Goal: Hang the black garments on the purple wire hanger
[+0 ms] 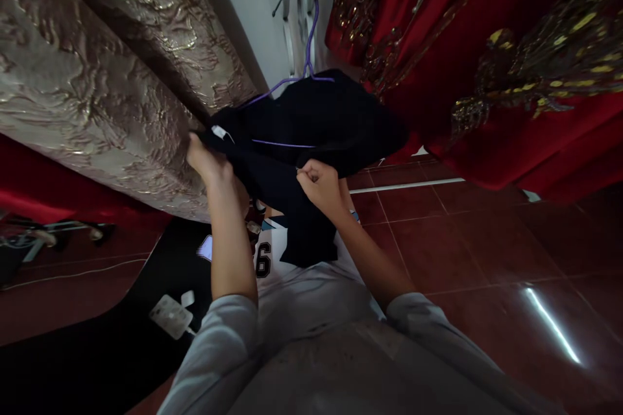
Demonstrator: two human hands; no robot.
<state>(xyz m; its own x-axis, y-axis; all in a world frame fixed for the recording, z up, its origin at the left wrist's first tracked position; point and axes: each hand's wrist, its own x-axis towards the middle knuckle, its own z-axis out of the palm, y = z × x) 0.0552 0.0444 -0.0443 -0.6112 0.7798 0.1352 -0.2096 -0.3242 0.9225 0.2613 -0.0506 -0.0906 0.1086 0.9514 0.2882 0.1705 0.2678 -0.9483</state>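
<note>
A black garment (272, 178) hangs on a purple wire hanger (311, 45), whose hook goes up to a pale rack. At the garment's left side, beside a small white tag (220, 132), my left hand (208, 159) is closed on the cloth; its fingertips are partly hidden. My right hand (320, 187) pinches the garment's front edge near the middle, where a tiny bright spot shows at the fingertips. Between my hands the cloth hangs down over my lap. The hanger's lower bar shows inside the opening.
Embossed beige fabric (97, 78) hangs close on the left, and red fabric with gold sequins (487, 78) on the right. A black surface (111, 311) at lower left bears a phone (171, 316) and a small white item (187, 299). The floor has dark red tiles (438, 240).
</note>
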